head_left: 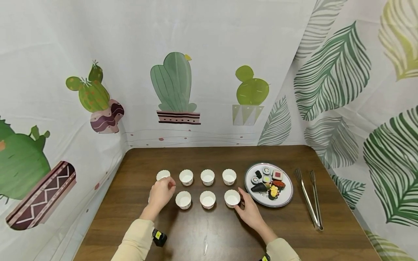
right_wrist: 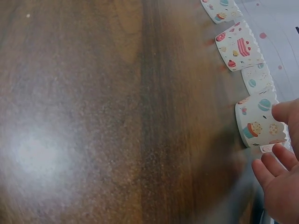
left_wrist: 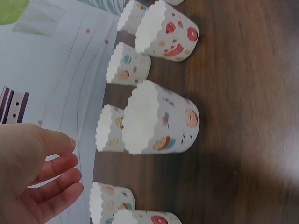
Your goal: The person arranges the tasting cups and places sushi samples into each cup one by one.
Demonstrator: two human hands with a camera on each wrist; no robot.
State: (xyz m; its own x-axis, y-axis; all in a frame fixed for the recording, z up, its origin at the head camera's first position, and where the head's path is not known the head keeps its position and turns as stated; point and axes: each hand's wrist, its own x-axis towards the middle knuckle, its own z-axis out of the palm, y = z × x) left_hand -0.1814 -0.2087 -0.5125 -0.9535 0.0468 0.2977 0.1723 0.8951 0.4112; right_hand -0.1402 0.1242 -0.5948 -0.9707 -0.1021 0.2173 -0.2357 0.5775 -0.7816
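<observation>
Two rows of white paper baking cups with scalloped rims and printed sweets stand upright on the brown table. My left hand (head_left: 162, 194) hovers over the left end, fingers loosely bent and nothing between them. It covers most of the front-left cup and overlaps the back-left cup (head_left: 163, 174). In the left wrist view, that hand (left_wrist: 39, 172) is apart from the nearest cup (left_wrist: 161, 119). At the front row's right end, my right hand (head_left: 249, 210) has thumb and fingers spread beside a cup (head_left: 232, 198). The right wrist view shows the thumb at this cup's (right_wrist: 261, 121) rim.
A white dark-rimmed plate (head_left: 284, 202) with several sushi pieces (head_left: 274, 190) lies right of the cups. Metal tongs (head_left: 311, 204) lie farther right, near the table's (head_left: 343, 232) side edge. A curtain (head_left: 215, 29) printed with cacti and leaves hangs behind.
</observation>
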